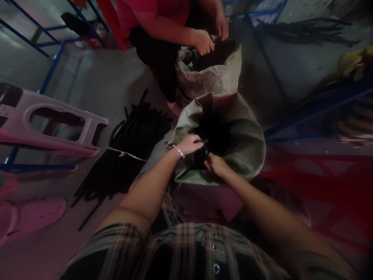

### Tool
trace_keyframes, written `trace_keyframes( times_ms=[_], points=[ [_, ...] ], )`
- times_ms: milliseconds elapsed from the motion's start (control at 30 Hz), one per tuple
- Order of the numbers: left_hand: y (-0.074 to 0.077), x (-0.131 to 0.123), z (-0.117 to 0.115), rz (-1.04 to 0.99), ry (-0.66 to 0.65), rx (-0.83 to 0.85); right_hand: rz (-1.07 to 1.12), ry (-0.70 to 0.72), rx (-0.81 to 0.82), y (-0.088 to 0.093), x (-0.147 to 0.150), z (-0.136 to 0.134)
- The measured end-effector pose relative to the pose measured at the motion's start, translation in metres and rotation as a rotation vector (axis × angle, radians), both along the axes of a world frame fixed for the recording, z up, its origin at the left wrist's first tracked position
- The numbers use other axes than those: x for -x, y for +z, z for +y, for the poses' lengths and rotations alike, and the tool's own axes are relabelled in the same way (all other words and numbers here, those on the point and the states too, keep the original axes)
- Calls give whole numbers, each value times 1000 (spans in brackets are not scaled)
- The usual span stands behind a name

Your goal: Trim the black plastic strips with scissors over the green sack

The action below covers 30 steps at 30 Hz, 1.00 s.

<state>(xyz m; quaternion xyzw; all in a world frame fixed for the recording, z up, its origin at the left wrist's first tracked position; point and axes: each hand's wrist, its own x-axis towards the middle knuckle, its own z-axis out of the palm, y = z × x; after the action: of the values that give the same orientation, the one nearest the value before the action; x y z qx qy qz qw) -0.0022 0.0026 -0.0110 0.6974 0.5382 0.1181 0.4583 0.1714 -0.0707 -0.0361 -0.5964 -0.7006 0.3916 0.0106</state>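
Over the near woven sack [247,136], both my hands work close together. My right hand [218,165] is closed round the dark handles of scissors [206,151], whose blades point up toward my left fingers. My left hand [190,144], with a silver bangle at the wrist, pinches a small black piece [204,140] at the blades. Dark material fills the shadowed inside of the sack, too dim to make out. To the left on the floor lies a bundle of long black tubes [131,136], with a pale tie [125,153] across it.
A co-worker [166,27] sits opposite, hands over a second sack [212,79]. A pale plastic stool [58,120] lies on its side at left, near a pink clog [37,216]. Blue metal frames [320,109] stand at both sides. More black strips [309,33] lie at back right.
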Motion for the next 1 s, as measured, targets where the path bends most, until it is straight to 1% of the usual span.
trace_keyframes(
  times_ms=[133,233,400,567,633,1000],
  points=[
    [-2,1,1,-2,-90,-61,-1,-13,4,1,0,-1],
    [-1,2,2,39,-128,-83,-14,-13,-3,1,1,-2],
    [4,2,2,102,-118,-66,-84,-39,-44,5,3,-2],
    [7,6,3,218,-114,-240,-76,-116,-61,5,0,1],
    [7,8,3,232,-125,-256,-52,-147,-71,3,-1,1],
    [1,8,5,313,-151,-249,-18,-210,40,2,1,1]
  ],
)
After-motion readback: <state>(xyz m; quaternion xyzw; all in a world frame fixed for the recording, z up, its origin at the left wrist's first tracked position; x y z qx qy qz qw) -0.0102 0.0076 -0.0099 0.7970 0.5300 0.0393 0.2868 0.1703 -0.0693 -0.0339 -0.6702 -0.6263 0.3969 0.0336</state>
